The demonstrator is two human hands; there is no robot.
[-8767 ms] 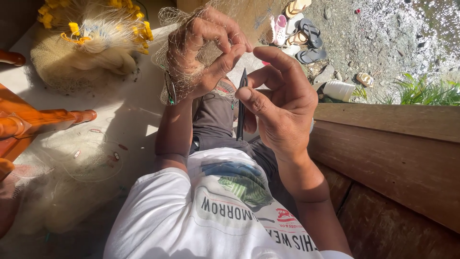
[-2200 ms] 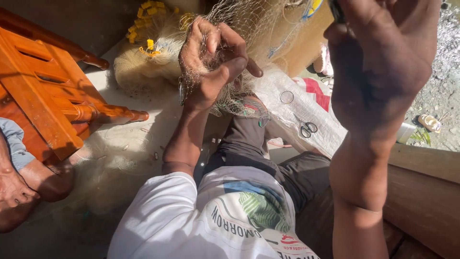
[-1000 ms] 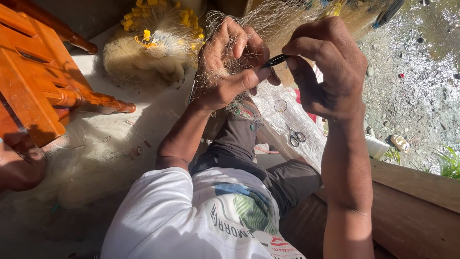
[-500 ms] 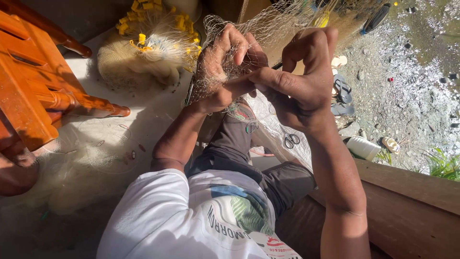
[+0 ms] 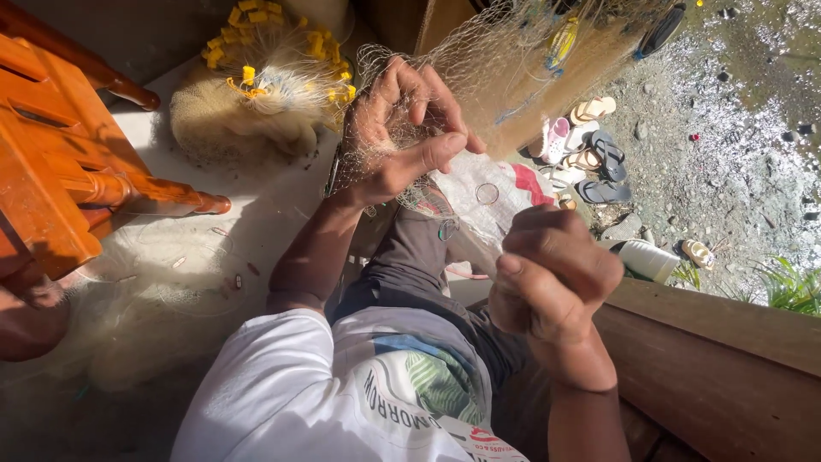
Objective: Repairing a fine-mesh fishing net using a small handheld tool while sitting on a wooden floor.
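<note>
Left hand [image 5: 402, 128] is raised and clenched on the fishing net [image 5: 479, 51], so the mesh is kept taut. Right hand [image 5: 552, 278] is drawn back, fingers curled; whether anything is pinched cannot be told. More net is heaped beside yellow floats [image 5: 256, 34].

Single view, head-mounted. Camera looks steeply down from the wearer's head over the white shirt [image 5: 342, 402] and lap, facing forward and slightly left. Very close range: left hand [image 5: 402, 128] sits upper centre, right hand [image 5: 552, 282] nearer the lens at centre right, large in frame. Upper edge of frame reaches the net [image 5: 513, 51] hanging ahead. Left side takes in the orange wooden chair [image 5: 51, 171] and pale floor; right side looks past a wooden plank [image 5: 727, 342] down to gravel ground [image 5: 735, 162]. No second view to compare.
</note>
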